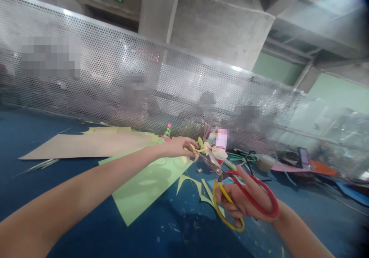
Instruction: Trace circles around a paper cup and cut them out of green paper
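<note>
My right hand (236, 200) grips a pair of scissors (219, 172) with one red and one yellow handle loop. The scissor blades are parted and point up and left, toward my left hand. Pinched in the fingertips of my left hand (180, 146) is a small pale orange-yellow paper piece (193, 152), right by the blade tips. Whether the blades touch the paper I cannot tell. Below my left forearm lies a light green paper sheet (138, 196). Cut green paper scraps (198, 187) are scattered between the sheet and my right hand.
A beige sheet (86, 145) lies at the back left. Near the perforated metal screen (109, 69) stands a small pink and green cone-shaped ornament (167, 132). On the right are a tape roll (264, 162), a phone (303, 158) and an orange piece (323, 168) on the blue table (95, 227).
</note>
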The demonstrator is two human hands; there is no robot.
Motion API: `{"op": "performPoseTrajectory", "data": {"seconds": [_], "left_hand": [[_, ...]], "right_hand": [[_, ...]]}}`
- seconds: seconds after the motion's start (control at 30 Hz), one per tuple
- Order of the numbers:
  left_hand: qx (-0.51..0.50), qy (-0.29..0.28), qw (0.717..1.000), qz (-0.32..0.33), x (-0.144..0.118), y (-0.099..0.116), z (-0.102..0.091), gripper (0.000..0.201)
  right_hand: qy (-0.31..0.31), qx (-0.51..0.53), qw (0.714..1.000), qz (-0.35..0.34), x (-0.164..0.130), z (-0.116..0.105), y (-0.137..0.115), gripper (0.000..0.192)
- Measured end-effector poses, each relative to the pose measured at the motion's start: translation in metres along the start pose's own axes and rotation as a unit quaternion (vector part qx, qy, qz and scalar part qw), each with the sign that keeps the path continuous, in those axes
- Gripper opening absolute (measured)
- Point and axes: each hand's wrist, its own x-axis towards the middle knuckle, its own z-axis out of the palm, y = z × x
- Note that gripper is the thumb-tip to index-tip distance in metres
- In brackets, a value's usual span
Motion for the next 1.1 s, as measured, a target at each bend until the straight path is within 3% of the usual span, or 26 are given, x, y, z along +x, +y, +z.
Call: {"op": "performPoseTrajectory", "data": {"seconds": [0.37,0.5,0.6,0.67,0.7,0.77,0.8,0.83,0.87,0.97,1.1], "left_hand": [[0.058,0.104,0.993,-0.011,0.001,0.004,0.006,0.032],[0.164,0.126,0.978,-0.005,0.003,-0.003,0.0,0.031],[0.225,0.143,0.964,0.008,0.007,-0.011,-0.009,0.025],[0.269,0.146,0.952,0.03,0.009,-0.016,-0.015,0.018],[0.289,0.144,0.946,0.042,0.011,-0.017,-0.017,0.015],[0.32,0.134,0.935,0.067,0.014,-0.018,-0.018,0.016],[0.343,0.126,0.926,0.089,0.016,-0.018,-0.017,0.019],[0.376,0.118,0.911,0.117,0.018,-0.017,-0.015,0.022],[0.419,0.108,0.889,0.151,0.02,-0.016,-0.012,0.026],[0.531,0.077,0.81,0.238,0.026,-0.012,0.0,0.028],[0.542,0.058,0.789,0.283,0.034,-0.005,0.015,0.022]], "right_hand": [[-0.036,0.081,0.996,0.016,0.005,0.003,0.002,0.104],[-0.025,0.011,0.999,0.043,0.001,0.002,0.003,0.097],[0.064,-0.115,0.99,0.056,-0.005,-0.001,0.004,0.074],[0.177,-0.248,0.95,0.061,-0.007,-0.004,0.004,0.057],[0.237,-0.331,0.911,0.065,-0.007,-0.006,0.005,0.05],[0.329,-0.494,0.802,0.064,-0.005,-0.01,0.007,0.04],[0.356,-0.551,0.752,0.06,-0.002,-0.012,0.009,0.036],[0.37,-0.584,0.721,0.056,0.0,-0.013,0.01,0.032],[0.38,-0.601,0.701,0.056,0.003,-0.014,0.012,0.029],[0.406,-0.611,0.678,0.05,0.008,-0.014,0.012,0.028],[0.464,-0.585,0.663,-0.054,0.017,-0.009,0.005,0.024]]}}
